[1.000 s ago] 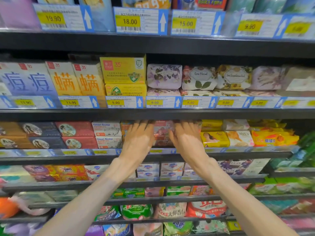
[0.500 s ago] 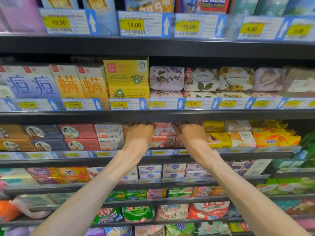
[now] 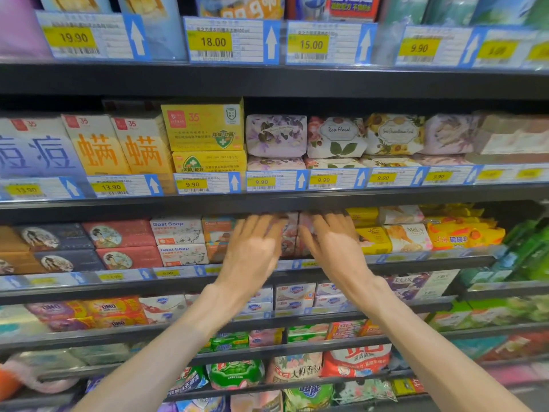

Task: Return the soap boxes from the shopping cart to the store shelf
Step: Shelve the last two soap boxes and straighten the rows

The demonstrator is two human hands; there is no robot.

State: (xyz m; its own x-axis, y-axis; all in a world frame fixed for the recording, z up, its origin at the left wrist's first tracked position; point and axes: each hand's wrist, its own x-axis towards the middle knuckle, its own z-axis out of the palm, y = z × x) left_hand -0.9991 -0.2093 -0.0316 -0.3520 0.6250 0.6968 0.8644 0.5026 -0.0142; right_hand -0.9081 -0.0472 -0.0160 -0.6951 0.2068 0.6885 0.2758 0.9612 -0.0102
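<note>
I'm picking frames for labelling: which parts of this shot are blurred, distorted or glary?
Head view: both hands, left and right, are motion-smeared; the pink soap boxes between them are unreadable; the dark metal shelf rails bow from wide-angle distortion; the yellow price tags at far right blur out.

Both hands reach into the narrow slot between the shelf edge above (image 3: pixel 267 200) and the price strip below (image 3: pixel 166 273). Pink soap boxes (image 3: pixel 289 233) fill the gap between them. Goat soap boxes (image 3: pixel 178 240) crowd the left, yellow packs (image 3: pixel 371 239) the right.
</note>
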